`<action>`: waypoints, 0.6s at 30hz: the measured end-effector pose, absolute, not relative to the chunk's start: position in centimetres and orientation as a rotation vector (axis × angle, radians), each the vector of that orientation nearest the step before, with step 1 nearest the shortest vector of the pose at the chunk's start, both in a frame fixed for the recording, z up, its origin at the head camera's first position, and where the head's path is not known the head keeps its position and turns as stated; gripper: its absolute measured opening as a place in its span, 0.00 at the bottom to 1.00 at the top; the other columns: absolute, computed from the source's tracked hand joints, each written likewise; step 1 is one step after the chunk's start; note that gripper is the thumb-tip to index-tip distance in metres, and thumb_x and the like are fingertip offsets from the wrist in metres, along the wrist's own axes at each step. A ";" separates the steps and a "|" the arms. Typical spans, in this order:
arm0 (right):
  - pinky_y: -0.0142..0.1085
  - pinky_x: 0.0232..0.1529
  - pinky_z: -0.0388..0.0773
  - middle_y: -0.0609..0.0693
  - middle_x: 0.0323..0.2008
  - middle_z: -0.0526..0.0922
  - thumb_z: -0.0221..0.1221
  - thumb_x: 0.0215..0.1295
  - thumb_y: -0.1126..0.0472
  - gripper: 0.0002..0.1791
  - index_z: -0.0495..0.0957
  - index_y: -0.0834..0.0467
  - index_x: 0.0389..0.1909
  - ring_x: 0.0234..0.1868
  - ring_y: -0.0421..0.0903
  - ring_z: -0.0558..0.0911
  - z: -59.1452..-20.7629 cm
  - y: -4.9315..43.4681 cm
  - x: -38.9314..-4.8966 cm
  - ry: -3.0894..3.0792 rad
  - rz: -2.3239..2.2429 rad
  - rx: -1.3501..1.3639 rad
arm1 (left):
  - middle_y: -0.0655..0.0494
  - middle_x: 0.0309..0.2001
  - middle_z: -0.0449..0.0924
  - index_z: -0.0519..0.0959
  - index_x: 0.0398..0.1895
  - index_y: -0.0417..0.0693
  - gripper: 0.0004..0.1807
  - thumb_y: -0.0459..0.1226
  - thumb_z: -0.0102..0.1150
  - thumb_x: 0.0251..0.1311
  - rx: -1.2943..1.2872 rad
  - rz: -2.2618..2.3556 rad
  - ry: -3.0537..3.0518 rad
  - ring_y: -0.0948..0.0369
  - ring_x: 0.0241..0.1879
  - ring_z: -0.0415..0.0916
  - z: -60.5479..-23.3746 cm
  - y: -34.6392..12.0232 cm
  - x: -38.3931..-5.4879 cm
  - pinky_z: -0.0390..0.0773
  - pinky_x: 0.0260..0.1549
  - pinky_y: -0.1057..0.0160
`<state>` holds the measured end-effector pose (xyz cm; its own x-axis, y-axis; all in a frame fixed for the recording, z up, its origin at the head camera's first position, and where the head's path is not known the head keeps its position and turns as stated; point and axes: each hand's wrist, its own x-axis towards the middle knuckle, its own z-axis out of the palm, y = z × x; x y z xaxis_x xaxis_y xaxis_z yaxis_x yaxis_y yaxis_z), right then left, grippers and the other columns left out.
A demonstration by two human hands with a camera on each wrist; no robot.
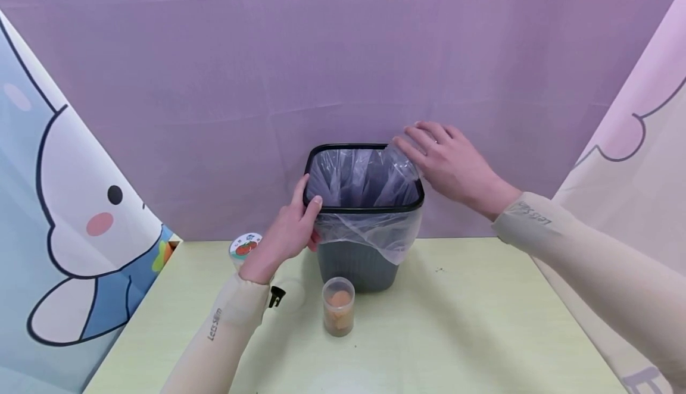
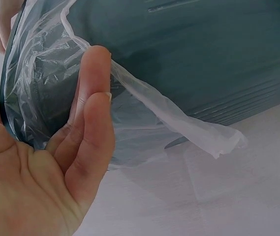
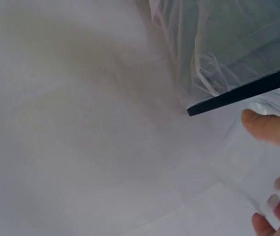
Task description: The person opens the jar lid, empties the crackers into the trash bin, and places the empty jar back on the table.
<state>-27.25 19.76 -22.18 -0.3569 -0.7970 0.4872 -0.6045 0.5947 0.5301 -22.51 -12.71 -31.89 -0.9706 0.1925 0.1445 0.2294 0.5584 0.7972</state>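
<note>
A dark grey trash bin [image 1: 356,266] with a black rim and a clear plastic liner [image 1: 370,233] folded over it stands against the backdrop. My left hand [image 1: 286,230] grips the bin's left front corner, thumb at the rim and fingers against the outside. In the left wrist view those fingers [image 2: 98,118] press on the liner. Above the back right corner of the bin, my right hand [image 1: 452,159] holds a clear plastic cup [image 3: 243,152]. The right wrist view shows the thumb on one side of this see-through cup and fingertips on the other, beside the bin's rim [image 3: 243,96].
In front of the bin stands a clear cup [image 1: 339,310] with orange-brown pieces inside. A container with a printed round lid [image 1: 246,244] is partly behind my left wrist. Near that sleeve are a small black object [image 1: 277,296] and a faint clear disc [image 1: 293,294]. A purple cloth [image 1: 214,84] hangs behind.
</note>
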 end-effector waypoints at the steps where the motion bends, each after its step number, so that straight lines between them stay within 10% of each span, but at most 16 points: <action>1: 0.58 0.49 0.75 0.64 0.63 0.72 0.68 0.53 0.70 0.39 0.69 0.60 0.68 0.61 0.64 0.69 -22.2 19.9 -27.3 -2.107 -0.288 1.084 | 0.49 0.19 0.81 0.35 0.80 0.68 0.41 0.65 0.34 0.71 -0.371 -1.409 -2.736 0.53 0.15 0.80 -31.9 -12.7 -22.5 0.76 0.51 0.49; 7: 0.58 0.57 0.71 0.63 0.62 0.72 0.80 0.40 0.61 0.51 0.68 0.62 0.69 0.58 0.65 0.70 -22.7 21.0 -27.6 -2.304 0.016 0.923 | 0.50 0.18 0.81 0.35 0.80 0.67 0.40 0.65 0.33 0.72 -0.362 -1.401 -2.733 0.54 0.15 0.80 -31.9 -12.7 -22.5 0.76 0.49 0.49; 18: 0.62 0.63 0.62 0.64 0.65 0.69 0.79 0.44 0.56 0.53 0.63 0.60 0.73 0.65 0.65 0.64 -24.2 23.6 -27.5 -2.544 0.560 0.533 | 0.50 0.18 0.80 0.35 0.80 0.69 0.39 0.64 0.33 0.72 -0.346 -1.407 -2.736 0.54 0.15 0.80 -32.1 -12.4 -22.6 0.76 0.47 0.50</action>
<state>-27.55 23.57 -24.25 -0.8100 -0.2635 0.5238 -0.4592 0.8406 -0.2873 -22.60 -12.41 -32.06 -0.9740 0.1767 0.1416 0.2180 0.5623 0.7977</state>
